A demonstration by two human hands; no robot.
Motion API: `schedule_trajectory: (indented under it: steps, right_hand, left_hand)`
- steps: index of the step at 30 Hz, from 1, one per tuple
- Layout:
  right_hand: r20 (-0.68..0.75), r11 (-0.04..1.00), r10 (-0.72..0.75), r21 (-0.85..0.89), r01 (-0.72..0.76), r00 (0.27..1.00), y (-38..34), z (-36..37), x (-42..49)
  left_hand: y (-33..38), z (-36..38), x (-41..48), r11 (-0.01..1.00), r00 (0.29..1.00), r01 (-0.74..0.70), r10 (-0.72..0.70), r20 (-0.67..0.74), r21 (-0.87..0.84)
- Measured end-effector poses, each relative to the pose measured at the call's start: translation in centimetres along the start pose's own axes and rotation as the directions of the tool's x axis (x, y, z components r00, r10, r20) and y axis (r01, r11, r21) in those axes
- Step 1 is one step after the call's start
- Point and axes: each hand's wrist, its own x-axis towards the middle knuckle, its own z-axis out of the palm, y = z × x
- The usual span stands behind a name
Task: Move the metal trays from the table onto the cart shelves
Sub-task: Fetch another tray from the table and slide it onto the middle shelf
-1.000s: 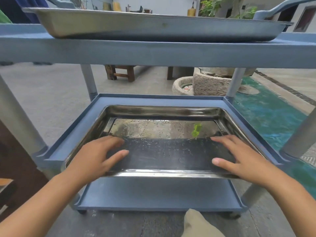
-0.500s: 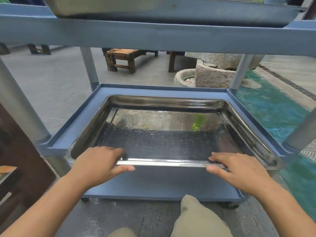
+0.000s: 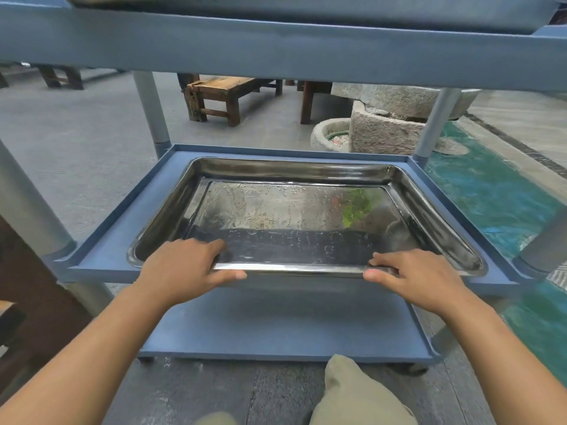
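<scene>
Metal tray (image 3: 288,171): on the cart's middle shelf (image 3: 119,243). Its near rim is level with the shelf's front lip, and its far rim is close to the back lip. Whether it sits flat cannot be told.

Left grip (image 3: 184,265): closed on the near rim towards the left corner, fingers curled over into the tray, thumb along the outer front edge.

Right grip (image 3: 420,277): closed on the same rim towards the right corner, in the same manner.

Tray floor: wet with droplets, and a green patch (image 3: 356,207) shows at the far right.

Clearances: a broad strip of bare shelf lies to the tray's left and a narrow one to its right. Grey posts (image 3: 152,108) stand at the shelf corners. The top shelf (image 3: 276,47) runs across overhead and carries a second tray (image 3: 306,13). The bottom shelf (image 3: 276,326) lies below.

Surroundings: a knee (image 3: 352,394) in khaki cloth is just before the cart. A wooden bench (image 3: 221,96) and a stone basin (image 3: 386,130) stand beyond it.
</scene>
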Motion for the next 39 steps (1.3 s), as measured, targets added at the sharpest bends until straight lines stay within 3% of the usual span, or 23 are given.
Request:
schedule_trajectory:
  steps: [9,19,27,39]
  right_hand:
    - [-0.061,0.999,-0.016,-0.037,0.014,0.998,1.1,1.2,2.3]
    - [-0.085,0.996,-0.037,0.073,0.043,0.996,3.0,0.9,5.9]
    - [-0.219,0.996,-0.087,-0.034,0.082,0.972,4.3,1.8,8.0]
    - [-0.207,0.984,-0.149,-0.126,0.125,0.967,5.6,2.2,10.3]
  left_hand:
    - [-0.6,0.9,1.9,0.999,1.000,0.028,-0.028,0.000,0.017]
    - [1.4,1.0,1.8,0.992,0.996,0.093,-0.093,0.002,0.083]
    - [2.9,1.7,1.8,0.988,0.988,0.147,-0.145,-0.056,0.041]
    - [4.5,1.6,2.4,0.982,0.984,0.160,-0.151,-0.092,0.097]
